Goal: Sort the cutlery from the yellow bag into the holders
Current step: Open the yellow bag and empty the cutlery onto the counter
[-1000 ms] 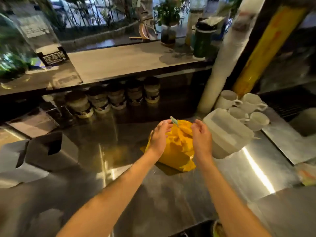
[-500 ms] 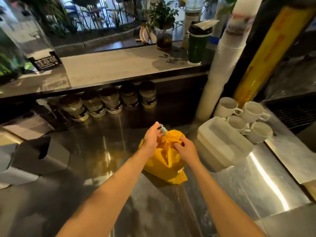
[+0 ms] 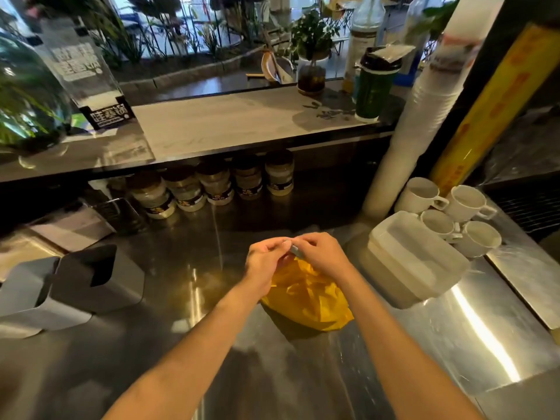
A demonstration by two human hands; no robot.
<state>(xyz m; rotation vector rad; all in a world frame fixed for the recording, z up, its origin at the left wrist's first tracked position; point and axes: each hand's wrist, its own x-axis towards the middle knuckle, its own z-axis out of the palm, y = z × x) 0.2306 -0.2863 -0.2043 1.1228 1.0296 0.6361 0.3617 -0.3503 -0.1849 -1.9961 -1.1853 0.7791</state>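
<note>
The bag (image 3: 306, 294), yellow and crumpled, lies on the steel counter (image 3: 188, 298) just in front of the person, its top gathered up where both hands meet. The left hand (image 3: 263, 259) and the right hand (image 3: 321, 253) have their fingers curled together above the bag's mouth and pinch a small grey piece (image 3: 296, 251) between them; it is too blurred to tell what it is. To the left, well apart from the bag, two grey holders (image 3: 75, 286) stand side by side near the counter's left edge, their dark openings facing up; nothing can be seen inside them. Bare steel stretches between the holders and the bag and across the near part of the counter. Close on the right a white lidded tub (image 3: 415, 259) sits just beside the bag, and behind it four white cups (image 3: 448, 213) stand in a cluster, with nothing visible inside them. At the back, under a raised shelf (image 3: 230, 122), a row of lidded jars (image 3: 215, 184) holds pale contents. A tall sleeve of stacked white cups (image 3: 406, 140) leans at the shelf's right end.
</note>
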